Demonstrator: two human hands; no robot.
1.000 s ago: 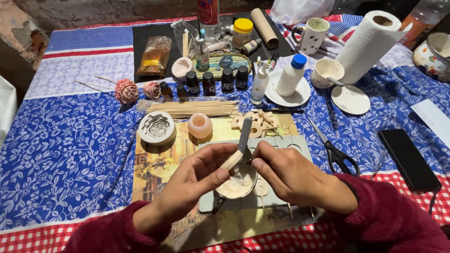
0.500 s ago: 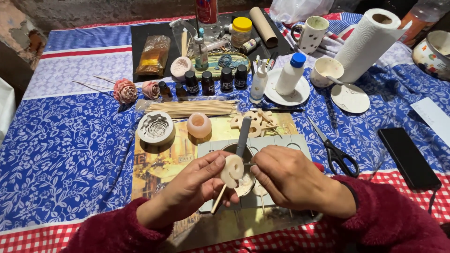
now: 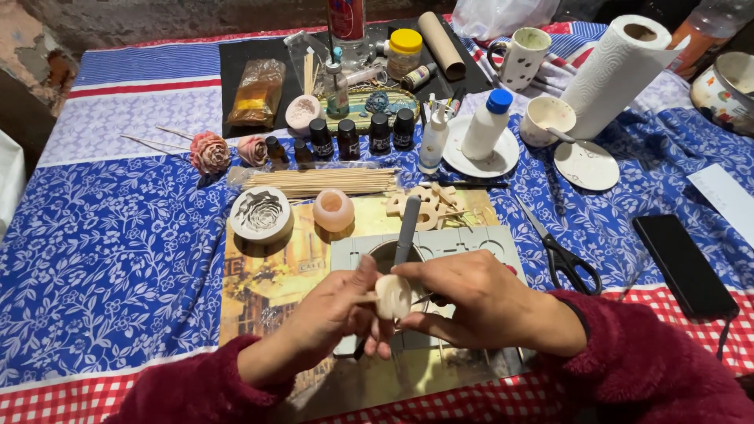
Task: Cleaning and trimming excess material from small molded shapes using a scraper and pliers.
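Both hands gripped one small pale cast piece (image 3: 392, 296), held just above the placemat (image 3: 259, 283) w/ the printed street scene. Left hand (image 3: 334, 310) pinched it from the left, thumb and fingers closed on the piece and on a thin stick (image 3: 366, 297) poking out its side. Right hand (image 3: 471, 302) closed over it from the right, fingertips touching the piece's face; a grey tool handle (image 3: 407, 230) rose up behind the fingers (couldn't tell which hand held it, if either). Both sleeves were dark red and fuzzy.

Under the hands lay a grey tray (image 3: 448, 243) w/ a round bowl (image 3: 386, 253) in it. Just beyond, on the mat: a white rose mould (image 3: 260, 213) at left, a pinkish candle holder (image 3: 333, 209) beside it, wooden cut-outs (image 3: 428, 202) to the right. Scissors (image 3: 559, 250) lay right of the tray on the blue floral cloth (image 3: 102, 243); a black phone (image 3: 684, 265) sat further right.

Next row back: bundle of skewers (image 3: 322, 180), two pink roses (image 3: 228, 151) on sticks, small dark bottles (image 3: 349, 137). A white bottle w/ blue cap (image 3: 487, 124) stood on a saucer (image 3: 503, 163), a cup (image 3: 547, 119) near it. Farthest: paper towel roll (image 3: 616, 67), spotted mug (image 3: 521, 57), yellow-lidded jar (image 3: 404, 52), cardboard tube (image 3: 440, 41), bag of amber stuff (image 3: 257, 92).
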